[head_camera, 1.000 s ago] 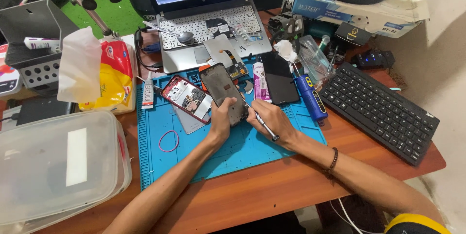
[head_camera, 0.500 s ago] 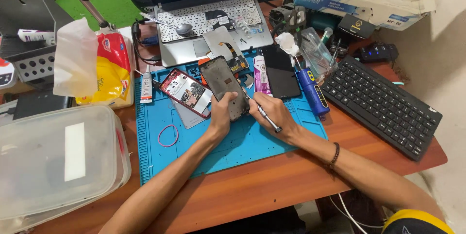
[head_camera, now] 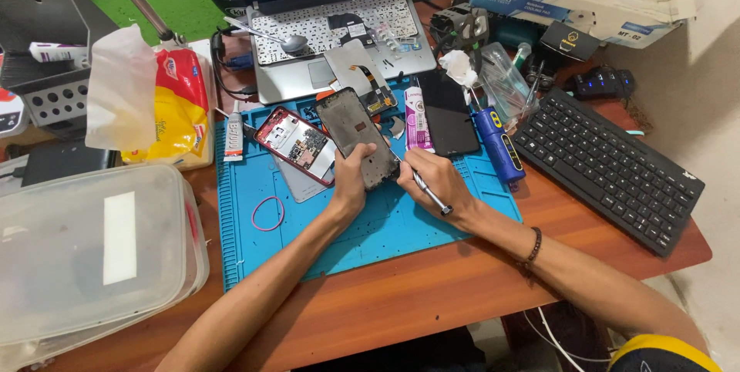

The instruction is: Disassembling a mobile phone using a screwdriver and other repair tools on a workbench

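At frame centre, the dark phone frame (head_camera: pixel 358 138) stays clamped in the left hand (head_camera: pixel 352 179) while the metal tool (head_camera: pixel 422 186), gripped by the right hand (head_camera: pixel 435 184), remains pressed at its lower edge, prying evidently ongoing.

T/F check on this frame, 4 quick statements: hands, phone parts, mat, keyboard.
1. The left hand grips the dark rectangular phone frame. True.
2. The right hand is empty. False: it holds a thin metal tool.
3. The red opened phone body lies on the blue rubber work mat. True.
4. The black keyboard sits on the mat. False: it rests on the wooden table.
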